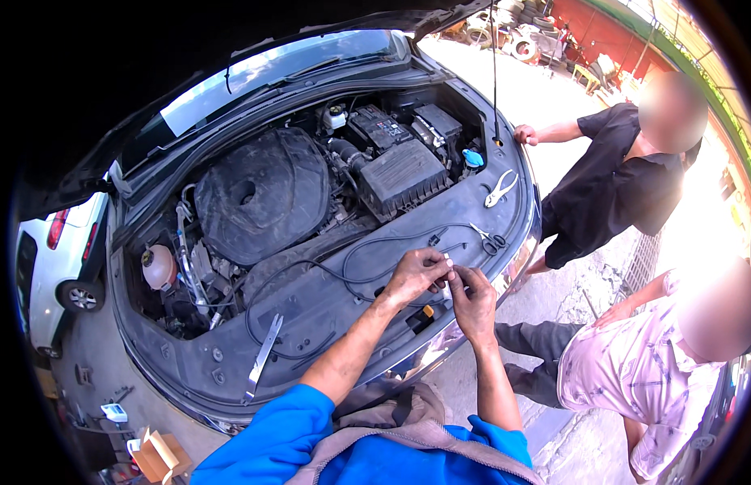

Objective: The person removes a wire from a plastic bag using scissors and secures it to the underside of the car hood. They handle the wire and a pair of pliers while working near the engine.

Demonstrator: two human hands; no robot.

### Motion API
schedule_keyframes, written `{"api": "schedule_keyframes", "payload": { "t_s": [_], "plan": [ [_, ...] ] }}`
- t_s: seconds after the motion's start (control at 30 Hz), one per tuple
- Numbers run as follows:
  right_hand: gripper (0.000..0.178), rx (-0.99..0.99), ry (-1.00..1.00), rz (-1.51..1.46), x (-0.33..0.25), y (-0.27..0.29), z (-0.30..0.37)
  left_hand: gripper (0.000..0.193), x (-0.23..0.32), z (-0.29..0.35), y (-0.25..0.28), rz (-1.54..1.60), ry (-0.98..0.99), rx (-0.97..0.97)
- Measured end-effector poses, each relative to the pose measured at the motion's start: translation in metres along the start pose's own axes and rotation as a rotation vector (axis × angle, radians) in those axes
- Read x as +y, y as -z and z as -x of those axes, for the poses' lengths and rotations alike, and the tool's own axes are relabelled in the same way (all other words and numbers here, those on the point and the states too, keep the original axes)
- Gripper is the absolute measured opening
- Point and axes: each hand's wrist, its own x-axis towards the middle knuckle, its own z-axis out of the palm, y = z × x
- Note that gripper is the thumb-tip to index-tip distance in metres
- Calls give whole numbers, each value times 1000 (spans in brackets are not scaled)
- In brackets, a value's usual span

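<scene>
Over the front edge of the open engine bay, my left hand (414,277) and my right hand (474,302) meet with fingertips pinched together. Between them shows a small white piece (449,261), too small to name. A thin black cable (349,257) lies in loops on the black front panel (311,323), passing close to my left hand. Just beyond my fingers rest black-handled scissors (494,242), and farther off, pliers (499,191) with pale handles. A flat silver strip-like tool (266,356) lies on the panel to the left of my left forearm.
Behind the panel sit the engine cover (262,194), the air filter box (403,178), the battery (379,129) and a coolant tank (159,267). The raised hood (149,73) hangs overhead. Two people (618,174) stand at the right, one resting a hand on the car's edge.
</scene>
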Motion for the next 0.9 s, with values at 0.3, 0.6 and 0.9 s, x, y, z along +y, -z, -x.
{"api": "schedule_keyframes", "payload": {
  "t_s": [0.3,0.6,0.9],
  "plan": [
    [22,-71,-265,-329,10,4,-2,33,-10,-4,5,59,-37,-45],
    [24,-155,-381,-589,11,5,-7,31,-2,-1,9,62,-54,-39],
    [17,-166,-289,-511,-9,17,-12,27,14,1,4,-121,-55,-17]
  ]
}}
